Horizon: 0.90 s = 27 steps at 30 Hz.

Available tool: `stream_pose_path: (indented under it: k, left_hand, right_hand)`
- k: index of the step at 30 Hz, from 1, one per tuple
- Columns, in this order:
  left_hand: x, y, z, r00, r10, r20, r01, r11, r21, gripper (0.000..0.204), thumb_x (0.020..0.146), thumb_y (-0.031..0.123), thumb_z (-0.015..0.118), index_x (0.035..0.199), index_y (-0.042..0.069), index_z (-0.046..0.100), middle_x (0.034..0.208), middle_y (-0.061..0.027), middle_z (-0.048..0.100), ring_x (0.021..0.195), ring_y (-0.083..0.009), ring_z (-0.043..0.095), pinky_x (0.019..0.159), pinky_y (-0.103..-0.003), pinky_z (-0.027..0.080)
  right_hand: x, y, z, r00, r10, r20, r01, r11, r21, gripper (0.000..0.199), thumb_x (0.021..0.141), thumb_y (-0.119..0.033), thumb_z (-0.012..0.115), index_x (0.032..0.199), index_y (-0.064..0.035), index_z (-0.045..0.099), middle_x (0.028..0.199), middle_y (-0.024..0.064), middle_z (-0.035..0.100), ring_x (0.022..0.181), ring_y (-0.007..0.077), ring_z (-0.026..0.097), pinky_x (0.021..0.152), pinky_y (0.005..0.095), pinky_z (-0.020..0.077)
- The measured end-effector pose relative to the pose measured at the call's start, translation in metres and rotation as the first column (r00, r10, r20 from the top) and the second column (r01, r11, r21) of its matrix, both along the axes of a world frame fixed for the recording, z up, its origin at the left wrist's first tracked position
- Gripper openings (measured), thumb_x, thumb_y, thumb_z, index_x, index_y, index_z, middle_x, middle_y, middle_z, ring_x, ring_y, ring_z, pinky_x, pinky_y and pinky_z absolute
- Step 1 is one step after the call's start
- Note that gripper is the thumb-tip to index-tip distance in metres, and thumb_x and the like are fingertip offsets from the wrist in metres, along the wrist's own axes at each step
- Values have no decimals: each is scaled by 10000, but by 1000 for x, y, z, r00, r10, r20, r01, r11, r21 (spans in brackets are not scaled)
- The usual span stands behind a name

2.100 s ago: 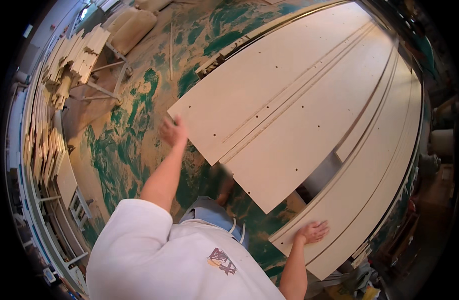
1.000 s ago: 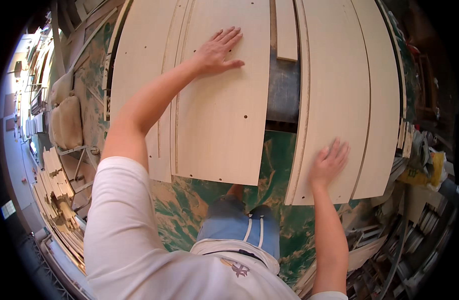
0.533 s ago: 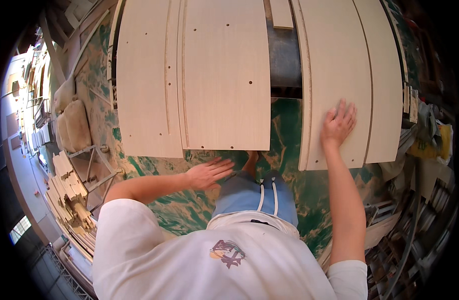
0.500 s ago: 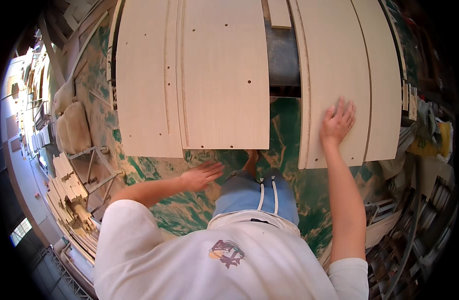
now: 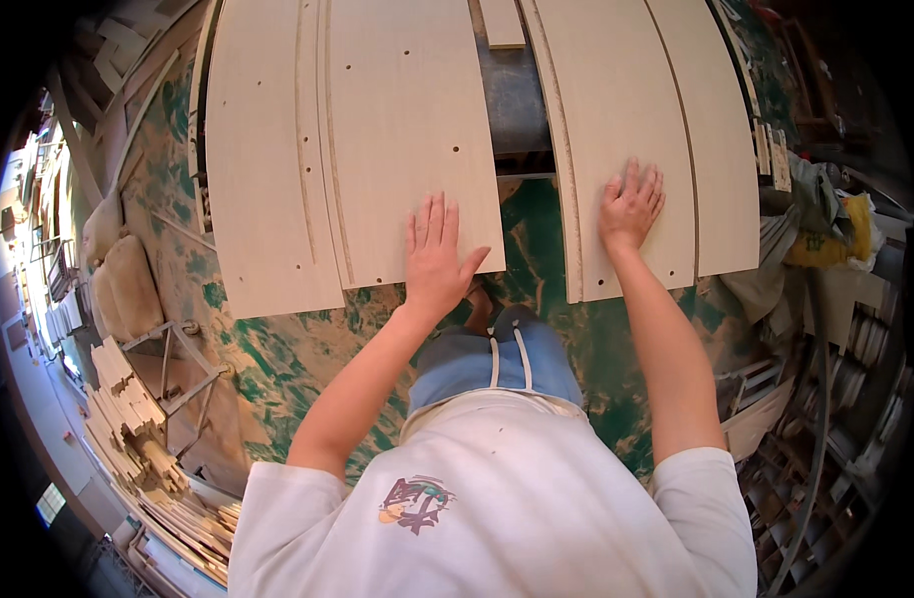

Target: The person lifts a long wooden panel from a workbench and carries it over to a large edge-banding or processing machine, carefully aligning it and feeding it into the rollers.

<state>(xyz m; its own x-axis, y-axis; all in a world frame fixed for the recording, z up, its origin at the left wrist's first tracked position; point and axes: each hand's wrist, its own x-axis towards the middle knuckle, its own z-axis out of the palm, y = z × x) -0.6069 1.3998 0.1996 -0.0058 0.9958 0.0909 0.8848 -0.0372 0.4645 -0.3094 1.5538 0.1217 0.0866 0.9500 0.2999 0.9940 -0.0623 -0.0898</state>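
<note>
Left hand point(image 5: 435, 269) on the left board point(image 5: 407, 120), right hand point(image 5: 628, 214) on the right board point(image 5: 616, 100)
Both lie flat — fingers spread — with green floor point(image 5: 532, 224) between the boards.

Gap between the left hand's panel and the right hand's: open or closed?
Open: green floor and a grey surface show between the left panel and right panel.

Patchy green and tan floor point(image 5: 616, 359)

The floor point(image 5: 616, 359) is dusty green; tan sacks point(image 5: 126, 289) lie left, a yellow bag point(image 5: 833, 234) right.
</note>
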Motion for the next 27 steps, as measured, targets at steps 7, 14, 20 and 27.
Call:
stream_pose_path:
  k: [7, 14, 20, 27]
  left_hand:
    - [64, -32, -5, 615, -726, 307, 760, 650, 18, 753, 935, 480, 659, 1482, 2, 463, 1583, -171, 415, 1507, -302, 341, 1256, -470, 253]
    - [-50, -23, 29, 1000, -17, 0, 17, 997, 76, 495, 903, 227, 727, 1367, 87, 625, 1515, -166, 521, 1472, -360, 396, 1222, -550, 231]
    - [-238, -68, -50, 414, 870, -267, -880, 457, 126, 703, 1004, 517, 552, 1541, 83, 417, 1644, -220, 273, 1528, -383, 244, 1211, -602, 182]
    - [-244, -80, -64, 330, 878, -346, -915, 388, 114, 675, 1021, 523, 491, 1531, 85, 434, 1635, -148, 330, 1538, -330, 234, 1235, -550, 164]
  right_hand:
    - [-4, 6, -2, 1000, -1, 7, 1, 1000, 25, 527, 1003, -387, 500, 1485, -176, 518, 1556, 190, 421, 1490, 352, 330, 1207, 557, 262]
    - [5, -3, 5, 999, -32, -14, 32, 999, 24, 536, 983, -371, 527, 1477, -162, 523, 1558, 193, 418, 1486, 359, 330, 1214, 559, 248]
    - [1, -8, 14, 998, -27, -60, 26, 1000, -7, 557, 954, -350, 551, 1470, -144, 526, 1567, 207, 401, 1497, 375, 301, 1226, 568, 221]
    - [-9, -3, 29, 997, -32, -76, 31, 999, -14, 556, 956, -336, 540, 1477, -141, 513, 1577, 202, 382, 1508, 364, 284, 1229, 563, 216]
